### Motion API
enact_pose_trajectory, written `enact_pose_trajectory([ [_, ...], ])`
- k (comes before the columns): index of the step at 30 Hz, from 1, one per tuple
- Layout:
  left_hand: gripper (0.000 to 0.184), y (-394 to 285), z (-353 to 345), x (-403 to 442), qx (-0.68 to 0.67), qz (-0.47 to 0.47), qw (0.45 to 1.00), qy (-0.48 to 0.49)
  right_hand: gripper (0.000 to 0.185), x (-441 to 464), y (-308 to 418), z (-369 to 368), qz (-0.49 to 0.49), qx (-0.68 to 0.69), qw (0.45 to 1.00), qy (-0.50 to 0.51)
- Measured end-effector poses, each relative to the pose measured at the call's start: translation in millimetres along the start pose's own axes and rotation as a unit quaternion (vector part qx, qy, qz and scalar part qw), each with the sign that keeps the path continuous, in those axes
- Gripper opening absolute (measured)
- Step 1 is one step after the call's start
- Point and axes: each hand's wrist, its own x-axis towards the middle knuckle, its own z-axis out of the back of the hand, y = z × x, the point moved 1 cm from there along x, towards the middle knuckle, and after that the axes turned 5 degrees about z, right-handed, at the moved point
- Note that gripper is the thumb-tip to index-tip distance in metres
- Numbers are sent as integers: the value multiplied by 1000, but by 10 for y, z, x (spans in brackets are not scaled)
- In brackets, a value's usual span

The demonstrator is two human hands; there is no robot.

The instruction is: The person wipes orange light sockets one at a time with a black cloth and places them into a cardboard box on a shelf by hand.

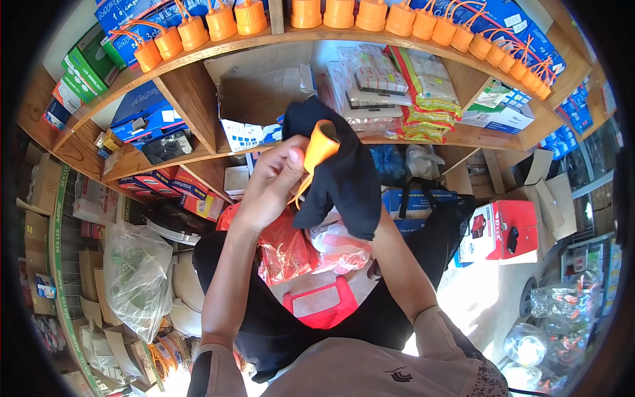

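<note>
My left hand [281,175] is raised in front of the shelf, its thumb and fingers closed on an orange lamp socket [319,149]. The socket tilts with its dark open end up and to the right, and orange wire hangs below it. Right behind and beside it, a black cloth [344,188] covers my right hand, so those fingers are hidden. The cloth hangs from that hand and is against or very near the socket; contact is hard to make out.
More orange sockets [372,14] with wires line the upper shelf [344,36]. Below stand an open carton [254,99] and stacked packets [377,86]. A red bag [288,248] lies before my lap, with a red-and-white box [496,231] at right and a clear plastic bag [139,271] at left.
</note>
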Motion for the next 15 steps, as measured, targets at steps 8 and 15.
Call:
enact_pose_trajectory([
  [8,22,-124,-98,26,108,-79,957,-257,26,-24,-9,-106,67,-33,990,-120],
  [15,33,-58,-62,29,249,-236,920,-188,18,85,56,3,126,-101,987,-13],
])
